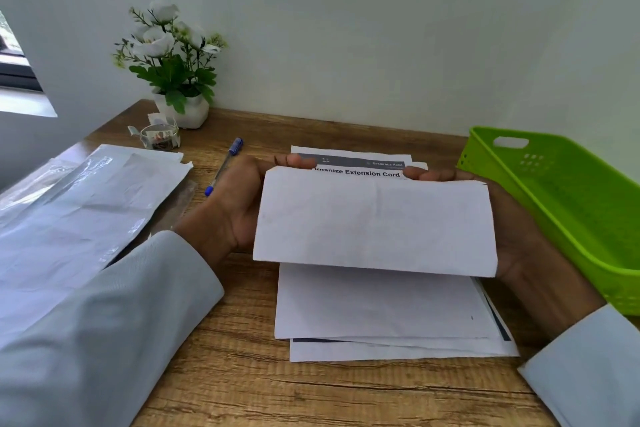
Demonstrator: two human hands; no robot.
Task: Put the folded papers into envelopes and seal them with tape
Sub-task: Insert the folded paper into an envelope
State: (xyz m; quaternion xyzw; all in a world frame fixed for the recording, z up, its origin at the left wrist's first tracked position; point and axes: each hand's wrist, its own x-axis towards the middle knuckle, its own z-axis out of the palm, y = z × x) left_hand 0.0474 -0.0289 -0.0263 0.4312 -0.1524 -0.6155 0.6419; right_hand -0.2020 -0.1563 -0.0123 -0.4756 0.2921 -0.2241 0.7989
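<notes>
While both hands hold it up over the desk (242,374), the folded paper (375,222) hangs just above a loose stack of sheets (381,308). Her left hand (239,204) cups the paper's left edge, fingertips curling over the top corner; the right hand (512,229) does the same on the right edge, so each hand is wrapped round an end of it. Envelopes (86,204), pale and partly glossy, lie well apart to the left under the left sleeve, with a roll of tape (159,137) behind them by a potted plant (173,59). A blue pen (225,165) lies near the left hand, and a green basket (568,204) sits to the right. I judge the paper light and limp, easily creased, and best held by its short ends or along the fold so it slides in flat. Behind the paper a printed sheet (353,163) shows "11", what looks like "Dexterous Hand", and "...rganize Extension Cord"; the smaller print is unreadable.
</notes>
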